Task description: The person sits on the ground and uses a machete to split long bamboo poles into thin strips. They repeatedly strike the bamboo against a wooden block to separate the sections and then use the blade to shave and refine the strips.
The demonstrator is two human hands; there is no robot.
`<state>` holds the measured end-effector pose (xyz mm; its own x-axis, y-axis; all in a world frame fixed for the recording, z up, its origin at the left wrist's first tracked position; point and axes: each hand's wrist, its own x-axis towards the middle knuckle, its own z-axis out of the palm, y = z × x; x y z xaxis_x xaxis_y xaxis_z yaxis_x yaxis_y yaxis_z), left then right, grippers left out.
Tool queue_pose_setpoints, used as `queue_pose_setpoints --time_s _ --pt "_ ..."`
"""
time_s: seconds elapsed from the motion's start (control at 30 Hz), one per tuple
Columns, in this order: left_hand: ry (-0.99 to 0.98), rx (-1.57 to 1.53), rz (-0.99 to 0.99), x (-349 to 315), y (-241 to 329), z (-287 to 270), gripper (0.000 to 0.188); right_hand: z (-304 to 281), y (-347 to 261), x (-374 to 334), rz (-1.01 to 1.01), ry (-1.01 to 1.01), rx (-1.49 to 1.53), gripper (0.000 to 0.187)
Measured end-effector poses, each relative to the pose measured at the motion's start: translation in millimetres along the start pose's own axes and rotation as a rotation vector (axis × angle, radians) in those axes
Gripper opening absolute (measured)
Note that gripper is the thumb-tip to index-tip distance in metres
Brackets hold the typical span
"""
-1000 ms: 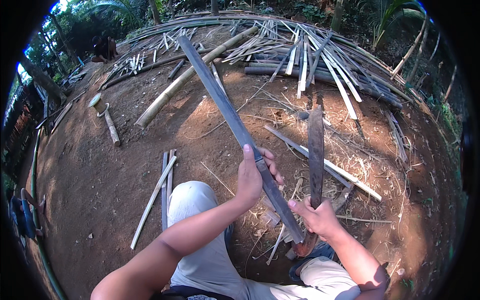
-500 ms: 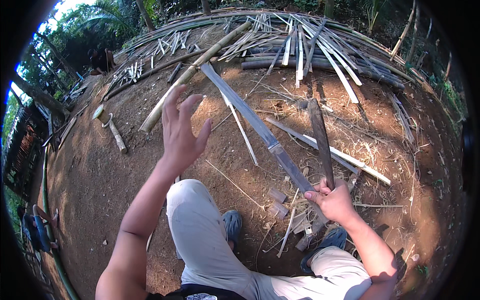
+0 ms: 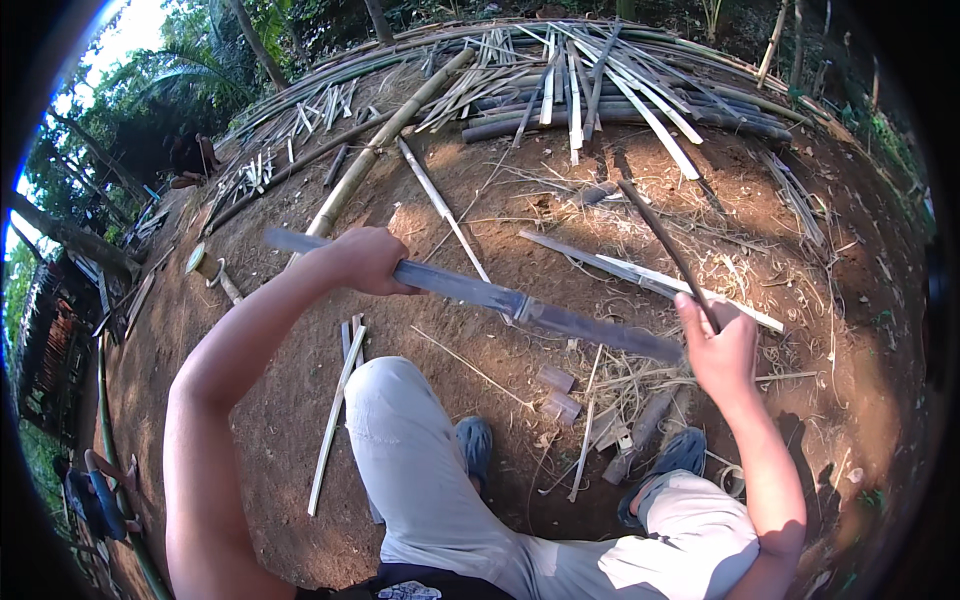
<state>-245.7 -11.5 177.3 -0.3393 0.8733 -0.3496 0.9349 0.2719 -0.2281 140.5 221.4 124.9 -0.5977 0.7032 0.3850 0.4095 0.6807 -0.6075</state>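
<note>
Left hand [image 3: 375,262], previously empty, now grasps the strip [image 3: 470,288], which has swung closer to level across the frame's centre. Right hand [image 3: 722,345], right of centre, grips the blade [image 3: 656,235]; its contact with the strip cannot be determined. Left-hand control of the strip appears established.
</note>
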Motion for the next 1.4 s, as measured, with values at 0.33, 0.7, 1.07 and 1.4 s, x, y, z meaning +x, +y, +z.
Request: queue_pose_setpoints --time_s 0.33,0.7,1.07,1.4 --pt "-0.184 -1.137 -0.159 -27.3 121.0 -23.8 0.049 16.9 -4.3 -6.1 -0.169 0.017 0.0 0.023" --pt "0.289 -1.48 -0.025 -4.6 259.4 42.7 0.032 55.9 -16.4 -22.7 -0.494 -0.208 -0.301 0.002" --pt "0.24 -1.484 -0.039 -14.6 275.5 68.0 0.028 51.2 54.7 24.1 -0.28 -0.127 -0.388 0.01" --pt "0.789 -1.226 0.22 10.2 276.8 118.2 0.028 67.2 47.3 6.1 -0.648 -0.154 -0.478 0.011"
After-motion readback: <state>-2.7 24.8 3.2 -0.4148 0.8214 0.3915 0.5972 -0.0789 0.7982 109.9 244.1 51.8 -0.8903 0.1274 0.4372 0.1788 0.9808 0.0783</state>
